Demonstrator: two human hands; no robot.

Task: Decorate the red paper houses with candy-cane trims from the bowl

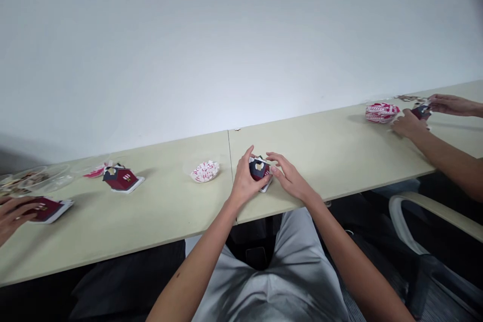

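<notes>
A small toy house [257,173] with dark red walls and a dark blue roof with pale trim stands on a white base between my hands, near the table's front edge. My left hand [244,177] wraps round its left side, thumb across the front. My right hand [290,177] is curled at the right side, with thumb and fingertips against the roof edge and wall. Whether a tiny piece sits in those right fingertips is too small to tell. To the left is a clear bowl holding small white-and-red pieces [206,171].
Another toy house [121,178] stands at the left. A co-worker's hand [15,214] touches a house [48,210] at far left, near clear containers [47,178]. At right, another person's hands [409,124] hold a house beside pink-and-white pieces [381,112]. A wall [241,50] backs the table.
</notes>
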